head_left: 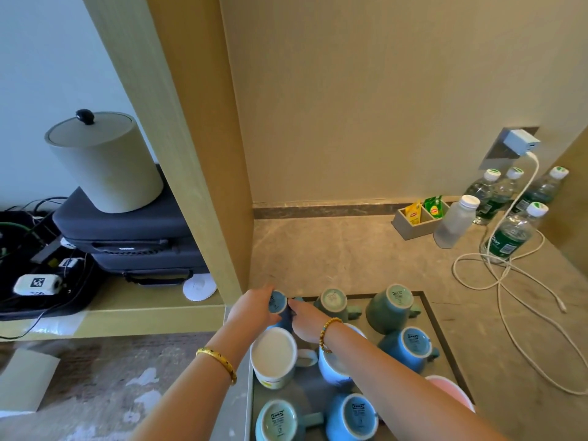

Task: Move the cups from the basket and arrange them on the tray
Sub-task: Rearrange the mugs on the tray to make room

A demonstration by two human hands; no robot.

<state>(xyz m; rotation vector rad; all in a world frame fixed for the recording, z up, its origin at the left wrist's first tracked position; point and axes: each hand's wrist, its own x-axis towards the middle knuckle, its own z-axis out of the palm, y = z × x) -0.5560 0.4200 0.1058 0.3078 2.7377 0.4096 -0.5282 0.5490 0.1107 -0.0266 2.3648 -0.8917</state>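
Right now both my hands meet at the far left corner of the tray (430, 316), closed around one dark blue cup (278, 302) turned bottom up. My left hand (254, 306) curls its fingers over the cup's left side, and my right hand (304, 319) pinches it from the right, thumb near the base. I cannot tell whether the cup already rests on the tray or is held just above it. Beside it along the far edge stand two green cups, the nearer one (333, 302) just right of my right hand and a larger one (391, 305) close to the tray's far right corner. Under my right forearm sit a white cup (274, 358) and a light blue cup (335, 367), with another blue cup (410, 346) to their right; all are upside down. Nearest me are two more, a teal one (278, 420) and a blue one (351, 415). A pink rim (451, 391) shows at the tray's right edge. The wooden panel (203, 154) stands hard against the tray's left corner, so room there is tight. The bench (350, 249) beyond the tray lies open up to the bottles (509, 233) and the white cable (509, 281) on the right.
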